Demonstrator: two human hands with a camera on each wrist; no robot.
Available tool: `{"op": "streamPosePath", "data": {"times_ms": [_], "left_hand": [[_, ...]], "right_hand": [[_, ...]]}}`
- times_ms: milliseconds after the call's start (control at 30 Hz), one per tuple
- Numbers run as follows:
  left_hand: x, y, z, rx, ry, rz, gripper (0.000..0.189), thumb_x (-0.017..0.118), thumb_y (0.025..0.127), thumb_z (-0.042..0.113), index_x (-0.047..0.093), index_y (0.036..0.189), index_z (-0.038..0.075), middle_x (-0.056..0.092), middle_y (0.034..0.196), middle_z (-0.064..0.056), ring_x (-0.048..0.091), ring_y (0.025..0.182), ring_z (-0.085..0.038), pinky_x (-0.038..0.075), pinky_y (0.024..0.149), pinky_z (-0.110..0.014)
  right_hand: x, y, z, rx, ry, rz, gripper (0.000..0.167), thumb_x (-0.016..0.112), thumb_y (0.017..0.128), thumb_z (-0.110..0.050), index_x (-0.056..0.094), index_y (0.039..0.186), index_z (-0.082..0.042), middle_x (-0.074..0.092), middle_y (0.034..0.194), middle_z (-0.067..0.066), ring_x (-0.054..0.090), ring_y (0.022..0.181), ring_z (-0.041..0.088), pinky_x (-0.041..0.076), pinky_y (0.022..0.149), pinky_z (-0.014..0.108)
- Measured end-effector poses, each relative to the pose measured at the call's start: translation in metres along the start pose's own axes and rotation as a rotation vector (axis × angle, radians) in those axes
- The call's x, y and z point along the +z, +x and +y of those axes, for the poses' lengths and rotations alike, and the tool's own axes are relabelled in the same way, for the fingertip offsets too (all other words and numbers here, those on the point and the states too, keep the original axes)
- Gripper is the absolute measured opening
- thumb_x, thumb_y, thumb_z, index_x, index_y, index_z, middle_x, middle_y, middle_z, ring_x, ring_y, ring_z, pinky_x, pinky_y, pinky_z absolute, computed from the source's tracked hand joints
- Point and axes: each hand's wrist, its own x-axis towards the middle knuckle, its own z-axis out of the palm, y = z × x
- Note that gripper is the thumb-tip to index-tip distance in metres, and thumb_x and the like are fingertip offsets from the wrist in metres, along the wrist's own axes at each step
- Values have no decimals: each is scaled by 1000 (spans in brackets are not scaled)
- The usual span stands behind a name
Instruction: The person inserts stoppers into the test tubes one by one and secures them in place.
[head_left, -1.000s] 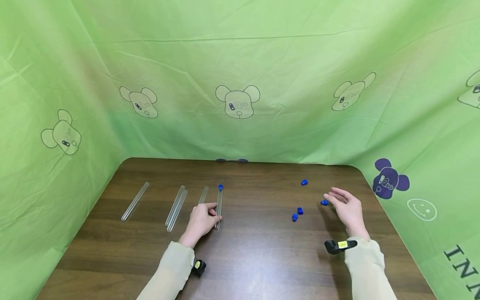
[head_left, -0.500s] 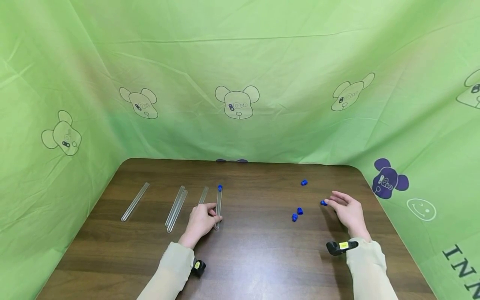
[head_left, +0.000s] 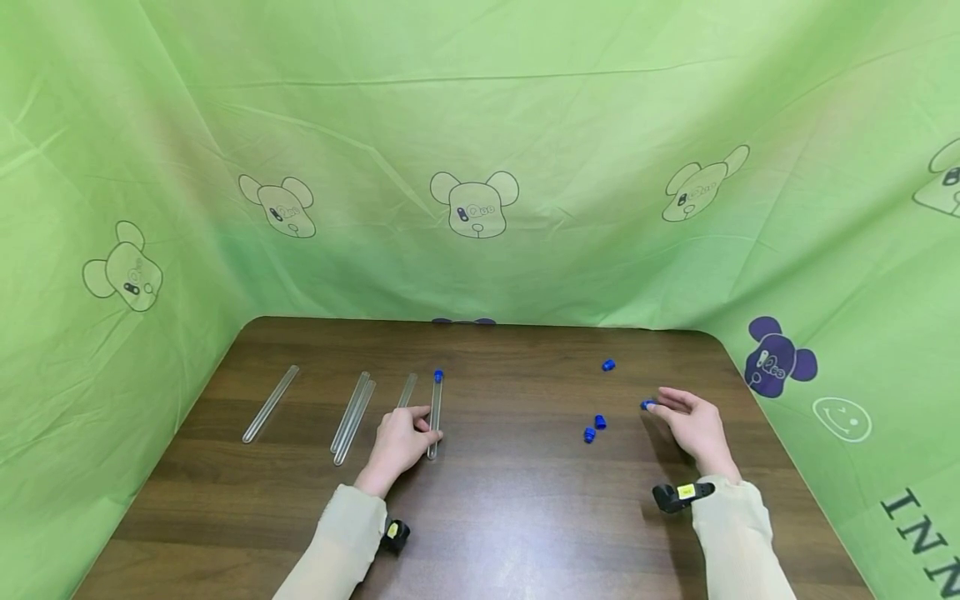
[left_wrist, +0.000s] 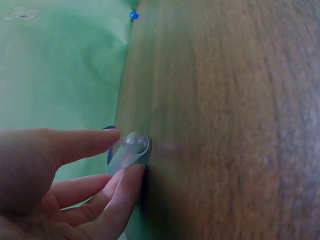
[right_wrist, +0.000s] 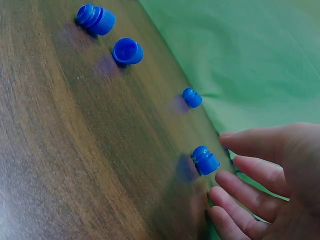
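Note:
In the head view, my left hand (head_left: 399,439) pinches a clear test tube (head_left: 435,412) with a blue cap (head_left: 438,376) on its far end. The tube's rounded end (left_wrist: 136,143) shows between thumb and fingers in the left wrist view. Another clear tube (head_left: 407,390) is partly hidden under this hand. At the right, my right hand (head_left: 693,427) is beside a loose blue cap (right_wrist: 205,160). Its fingers are spread around the cap's near side, with gaps visible in the right wrist view. Whether a fingertip touches the cap I cannot tell.
Two uncapped tubes (head_left: 352,417) lie side by side left of the left hand, and one more tube (head_left: 271,403) lies farther left. Other blue caps are a far one (head_left: 608,365) and a close pair (head_left: 600,422). Green cloth (head_left: 480,275) hangs behind the wooden table (head_left: 517,517).
My right hand has shifted slightly left, bringing its fingertips closer around the blue cap. The left hand and its capped tube have moved very slightly left.

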Motion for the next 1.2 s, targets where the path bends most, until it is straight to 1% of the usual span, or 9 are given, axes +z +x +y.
{"op": "streamPosePath", "data": {"times_ms": [233, 433, 567, 667, 700, 767, 833, 1033, 1200], "left_hand": [[-4, 0, 0, 2, 2, 11, 47, 86, 80, 15, 71, 122, -3, 68, 77, 6, 65, 76, -18, 53, 74, -41], [-12, -1, 2, -6, -19, 15, 44, 85, 81, 14, 72, 121, -1, 69, 78, 4, 67, 81, -22, 53, 79, -45], [-18, 1, 3, 6, -26, 45, 41, 84, 82, 13, 72, 119, 0, 71, 80, 2, 68, 82, -24, 52, 78, -45], [-22, 3, 3, 10, -36, 75, 41, 85, 82, 12, 72, 119, 0, 71, 81, 0, 66, 74, -21, 51, 75, -43], [-23, 4, 2, 10, -40, 84, 41, 85, 82, 12, 72, 119, 0, 72, 82, -1, 65, 71, -19, 51, 73, -42], [-25, 5, 2, 12, -49, 103, 41, 85, 81, 11, 72, 119, 0, 72, 83, -3, 62, 66, -15, 51, 70, -40], [-27, 6, 2, 9, -60, 117, 42, 85, 81, 11, 72, 120, 0, 72, 85, -4, 62, 64, -13, 51, 69, -39], [-31, 6, 1, 26, -55, 160, 44, 85, 81, 10, 71, 121, 0, 73, 92, -11, 69, 73, -21, 55, 71, -41], [-34, 5, 0, 25, -20, 160, 45, 85, 81, 11, 70, 122, 0, 72, 98, -13, 69, 79, -24, 54, 76, -43]], "right_hand": [[-1, 0, 0, -10, -27, -11, 54, 72, 96, -21, 56, 138, 9, 62, 130, 24, 46, 86, -20, 44, 74, 11], [-2, -1, 0, -35, -52, -6, 51, 75, 94, -19, 60, 133, 10, 67, 123, 24, 50, 84, -18, 44, 73, 11], [-2, 1, 0, -53, -118, -9, 46, 76, 93, -20, 65, 128, 8, 71, 115, 21, 61, 93, 1, 44, 74, 16], [-1, 2, 0, -71, -172, -14, 43, 75, 93, -20, 67, 125, 8, 73, 111, 19, 64, 100, 19, 45, 78, 26], [-1, 2, 0, -75, -181, -14, 43, 76, 93, -20, 68, 124, 8, 73, 110, 19, 65, 100, 22, 45, 79, 29], [-1, 3, 1, -82, -202, -17, 42, 76, 93, -20, 68, 124, 8, 73, 109, 19, 65, 102, 26, 45, 82, 35], [-1, 4, 1, -86, -213, -18, 42, 76, 92, -19, 68, 124, 8, 74, 108, 19, 66, 100, 25, 46, 82, 37], [2, 9, -1, -123, -253, -13, 38, 75, 91, -17, 70, 119, 8, 75, 100, 17, 69, 94, 29, 48, 78, 40], [5, 11, -3, -141, -286, -6, 31, 75, 89, -14, 73, 114, 5, 75, 93, 14, 68, 92, 35, 48, 78, 45]]}}
